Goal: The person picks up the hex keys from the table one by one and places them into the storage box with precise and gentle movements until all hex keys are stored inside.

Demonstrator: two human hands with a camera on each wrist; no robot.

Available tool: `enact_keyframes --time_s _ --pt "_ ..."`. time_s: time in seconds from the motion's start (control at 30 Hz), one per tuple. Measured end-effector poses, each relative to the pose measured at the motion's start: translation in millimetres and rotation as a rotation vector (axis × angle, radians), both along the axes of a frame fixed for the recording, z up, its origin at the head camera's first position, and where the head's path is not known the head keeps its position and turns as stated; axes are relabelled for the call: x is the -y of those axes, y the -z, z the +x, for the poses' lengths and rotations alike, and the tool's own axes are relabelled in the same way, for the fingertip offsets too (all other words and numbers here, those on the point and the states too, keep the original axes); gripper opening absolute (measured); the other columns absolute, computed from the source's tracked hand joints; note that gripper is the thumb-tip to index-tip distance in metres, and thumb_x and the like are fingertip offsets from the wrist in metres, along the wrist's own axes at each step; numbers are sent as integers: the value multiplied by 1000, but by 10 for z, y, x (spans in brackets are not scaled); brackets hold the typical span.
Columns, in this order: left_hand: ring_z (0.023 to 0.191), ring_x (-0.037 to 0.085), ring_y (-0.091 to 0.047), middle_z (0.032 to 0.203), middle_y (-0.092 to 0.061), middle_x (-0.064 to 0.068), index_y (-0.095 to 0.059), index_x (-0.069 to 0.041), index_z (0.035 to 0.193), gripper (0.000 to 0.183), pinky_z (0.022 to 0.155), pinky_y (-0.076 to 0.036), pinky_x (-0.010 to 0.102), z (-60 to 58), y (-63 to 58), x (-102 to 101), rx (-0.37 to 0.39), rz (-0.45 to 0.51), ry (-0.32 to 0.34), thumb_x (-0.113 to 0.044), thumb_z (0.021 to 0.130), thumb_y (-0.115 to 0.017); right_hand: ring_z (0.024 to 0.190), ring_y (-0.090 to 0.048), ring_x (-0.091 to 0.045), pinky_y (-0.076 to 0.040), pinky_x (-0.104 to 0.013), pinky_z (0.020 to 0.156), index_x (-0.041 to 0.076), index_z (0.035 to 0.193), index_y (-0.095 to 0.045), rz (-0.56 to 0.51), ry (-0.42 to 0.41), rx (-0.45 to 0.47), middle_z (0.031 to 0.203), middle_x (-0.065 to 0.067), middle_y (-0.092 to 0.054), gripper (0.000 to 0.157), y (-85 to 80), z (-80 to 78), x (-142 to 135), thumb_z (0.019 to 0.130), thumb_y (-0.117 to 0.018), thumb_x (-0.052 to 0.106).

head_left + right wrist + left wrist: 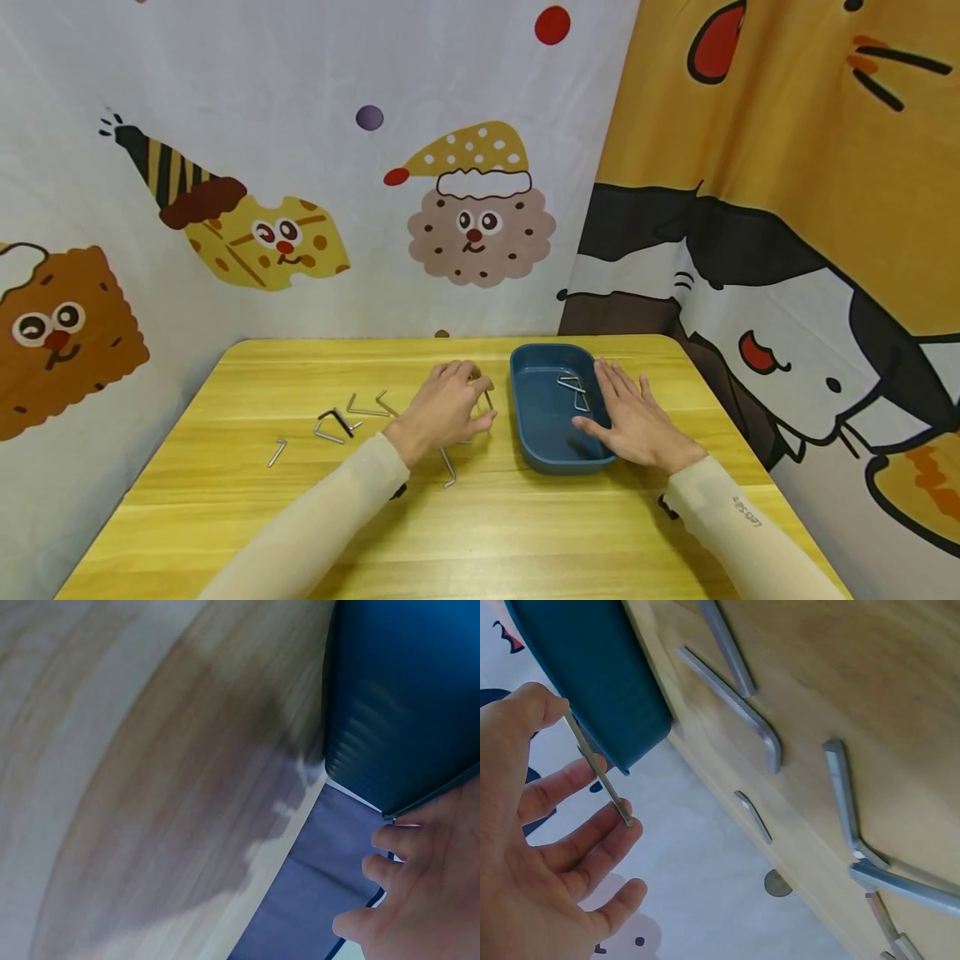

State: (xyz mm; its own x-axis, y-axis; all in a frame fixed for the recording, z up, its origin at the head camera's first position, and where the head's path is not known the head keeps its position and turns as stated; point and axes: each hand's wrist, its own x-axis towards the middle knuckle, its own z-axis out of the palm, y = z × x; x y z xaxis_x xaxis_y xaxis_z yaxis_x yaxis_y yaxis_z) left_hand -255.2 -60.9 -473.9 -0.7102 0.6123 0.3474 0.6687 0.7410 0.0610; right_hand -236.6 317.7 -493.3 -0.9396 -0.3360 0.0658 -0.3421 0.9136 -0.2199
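Note:
My left hand (pixel 442 404) is above the table, left of a blue plastic bin (pixel 566 468). It pinches a thin hex key (pixel 598 766) between thumb and fingertips, with the other fingers spread apart. My right hand (pixel 637 421) rests along the bin's right rim, its fingers fairly straight outside the wall and the thumb over the inside. A few silver hex keys (pixel 582 402) lie on the bin's floor. Under and beside my left hand, more hex keys (pixel 448 468) lie on the wood, partly hidden by that hand in the head view.
Left of my left hand, several loose hex keys (pixel 367 410) are scattered, one of them a black hex key (pixel 342 422). A lone short hex key (pixel 277 452) lies furthest left. Cartoon-printed curtains (pixel 300 125) stand behind and to the right of the wooden table (pixel 487 542).

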Motion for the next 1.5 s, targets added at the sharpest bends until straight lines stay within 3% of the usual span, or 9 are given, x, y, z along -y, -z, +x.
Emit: enact_keyframes --time_s 1.13,1.5 --pt "137 27 -71 141 -75 4 -82 -26 138 41 129 -55 56 -22 -286 -516 0 -63 41 -55 112 -74 179 -19 -57 -11 -89 138 -1 184 -24 17 -8 -8 193 -27 -22 112 -61 3 -31 111 -60 76" --pt "137 24 -68 143 -73 2 -80 -27 142 44 129 -54 54 -120 -372 -727 52 -118 42 -59 113 -71 180 -17 -55 -9 -89 138 1 186 -20 17 4 7 194 -25 -21 113 -15 0 -48 112 -59 77"
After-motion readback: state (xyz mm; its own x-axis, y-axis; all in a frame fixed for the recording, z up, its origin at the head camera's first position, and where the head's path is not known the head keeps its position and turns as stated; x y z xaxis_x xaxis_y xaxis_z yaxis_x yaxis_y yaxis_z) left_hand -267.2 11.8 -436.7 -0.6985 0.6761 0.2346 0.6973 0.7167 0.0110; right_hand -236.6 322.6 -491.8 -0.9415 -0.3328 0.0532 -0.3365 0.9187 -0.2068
